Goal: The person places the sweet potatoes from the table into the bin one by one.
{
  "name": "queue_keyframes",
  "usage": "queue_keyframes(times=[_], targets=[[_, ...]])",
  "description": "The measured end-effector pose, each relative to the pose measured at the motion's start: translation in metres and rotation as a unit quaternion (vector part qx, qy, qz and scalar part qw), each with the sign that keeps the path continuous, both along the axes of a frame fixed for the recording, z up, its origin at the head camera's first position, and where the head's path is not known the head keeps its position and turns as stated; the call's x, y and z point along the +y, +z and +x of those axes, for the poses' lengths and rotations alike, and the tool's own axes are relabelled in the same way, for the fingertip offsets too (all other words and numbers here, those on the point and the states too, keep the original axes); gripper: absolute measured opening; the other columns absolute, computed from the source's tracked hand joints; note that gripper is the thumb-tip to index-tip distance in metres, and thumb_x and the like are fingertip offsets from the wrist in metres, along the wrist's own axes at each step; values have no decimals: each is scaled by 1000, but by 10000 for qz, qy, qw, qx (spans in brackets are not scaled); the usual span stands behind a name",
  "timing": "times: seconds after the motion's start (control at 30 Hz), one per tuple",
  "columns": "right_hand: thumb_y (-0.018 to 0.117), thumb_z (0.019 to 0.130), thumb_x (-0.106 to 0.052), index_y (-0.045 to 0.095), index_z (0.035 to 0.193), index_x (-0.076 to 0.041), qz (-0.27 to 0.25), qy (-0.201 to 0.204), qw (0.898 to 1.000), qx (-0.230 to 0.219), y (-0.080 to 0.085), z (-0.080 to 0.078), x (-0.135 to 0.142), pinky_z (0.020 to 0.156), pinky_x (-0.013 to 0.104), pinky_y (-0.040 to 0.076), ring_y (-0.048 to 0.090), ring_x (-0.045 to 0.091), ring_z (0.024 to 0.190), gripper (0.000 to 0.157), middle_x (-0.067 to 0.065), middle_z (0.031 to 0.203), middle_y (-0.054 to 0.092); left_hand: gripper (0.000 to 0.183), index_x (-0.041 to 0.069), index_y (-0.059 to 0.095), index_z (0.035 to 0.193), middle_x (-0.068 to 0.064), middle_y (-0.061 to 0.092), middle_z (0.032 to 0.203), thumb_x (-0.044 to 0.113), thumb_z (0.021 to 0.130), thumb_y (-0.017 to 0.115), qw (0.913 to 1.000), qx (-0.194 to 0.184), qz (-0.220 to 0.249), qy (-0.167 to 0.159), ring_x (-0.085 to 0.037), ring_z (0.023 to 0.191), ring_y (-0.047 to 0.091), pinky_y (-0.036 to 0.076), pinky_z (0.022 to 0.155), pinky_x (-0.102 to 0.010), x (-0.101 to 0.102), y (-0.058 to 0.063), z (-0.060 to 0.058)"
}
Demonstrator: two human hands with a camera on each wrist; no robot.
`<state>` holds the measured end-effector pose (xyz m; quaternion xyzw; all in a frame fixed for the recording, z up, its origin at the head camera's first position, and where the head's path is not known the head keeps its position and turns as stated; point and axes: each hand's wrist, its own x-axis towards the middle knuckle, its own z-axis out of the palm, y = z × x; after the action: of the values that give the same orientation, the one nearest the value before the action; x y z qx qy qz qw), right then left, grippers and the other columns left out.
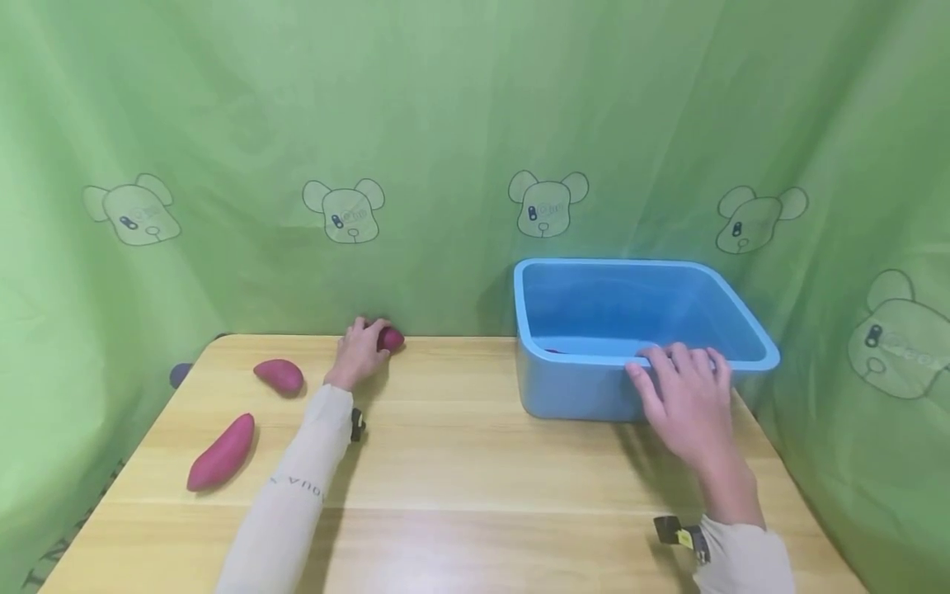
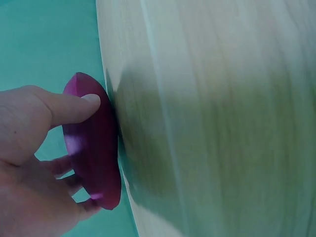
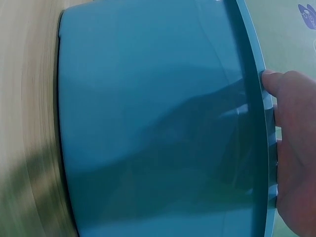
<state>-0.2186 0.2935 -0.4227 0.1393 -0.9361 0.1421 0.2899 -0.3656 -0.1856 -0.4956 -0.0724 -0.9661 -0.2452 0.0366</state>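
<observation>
At the table's far edge my left hand grips a purple-red sweet potato. In the left wrist view the thumb lies across the near side of this sweet potato, with fingers curled behind it. My right hand holds the front rim of a blue plastic bin, fingers hooked over the edge and thumb at the outside. The bin's front wall fills much of the right wrist view. Just over its rim a small reddish bit of something inside shows; the rest is hidden.
Two more sweet potatoes lie on the wooden table at the left: a short one and a longer one nearer me. Green curtain stands around the back and sides. A dark purple rounded thing shows beyond the left edge.
</observation>
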Motion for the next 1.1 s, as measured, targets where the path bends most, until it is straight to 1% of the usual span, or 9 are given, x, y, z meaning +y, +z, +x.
queue_keyframes(times=[0.13,0.23,0.3,0.43,0.6,0.83,0.9,1.0,1.1], targets=[[50,107,-39,63,119,-8,38,-43,9999,-121,1,1,1,111,72,18,48,46,116,36,19,114,60,59,10,50,149,-29,43,144,9,94,72,10000,-4,58,48,-47,126,46,39,107,-63,0,0,0],[50,107,-39,63,119,-9,66,-79,9998,-183,2,3,2,110,73,17,47,46,116,36,20,114,60,58,9,52,147,-29,46,141,10,93,72,9998,93,146,47,-47,125,48,40,105,-64,1,0,2],[49,107,-40,63,120,-9,88,-78,9997,-219,3,3,3,110,73,17,48,46,116,36,20,115,60,57,9,53,146,-29,47,139,11,93,73,9996,157,239,45,-46,123,48,40,104,-63,0,-2,2],[48,108,-41,62,123,-9,159,-44,9990,-420,8,4,3,110,74,17,47,47,116,38,20,117,60,57,9,53,146,-28,48,136,14,93,74,9988,216,434,43,-46,121,49,43,102,-64,-3,-4,6],[44,109,-43,60,126,-9,199,-19,9971,-737,15,6,1,112,75,13,47,48,118,42,21,120,59,59,8,52,147,-28,47,133,13,92,75,9973,285,679,75,-46,117,52,48,98,-65,-7,-1,12],[42,109,-44,59,126,-10,210,-42,9960,-871,16,7,1,113,74,11,45,49,120,42,21,121,58,60,8,50,147,-24,46,130,14,93,76,9935,312,1095,42,-43,115,55,51,98,-61,-10,-1,19],[41,109,-44,58,126,-10,202,-59,9959,-877,16,7,1,113,74,10,44,49,121,41,21,122,58,60,8,51,147,-24,47,130,14,93,76,9915,427,1233,24,-43,116,55,50,100,-61,-10,2,22],[42,109,-43,59,126,-10,187,-51,9963,-838,16,8,1,113,75,10,44,50,121,41,22,122,57,59,7,52,145,-25,48,129,12,92,76,9869,716,1446,9,-44,116,55,49,102,-62,-10,8,26],[43,109,-42,59,125,-10,188,-19,9968,-775,15,8,0,112,75,11,45,50,120,40,22,122,57,57,8,55,142,-24,51,129,10,90,77,9824,961,1604,29,-44,117,55,48,102,-62,-10,15,33]])
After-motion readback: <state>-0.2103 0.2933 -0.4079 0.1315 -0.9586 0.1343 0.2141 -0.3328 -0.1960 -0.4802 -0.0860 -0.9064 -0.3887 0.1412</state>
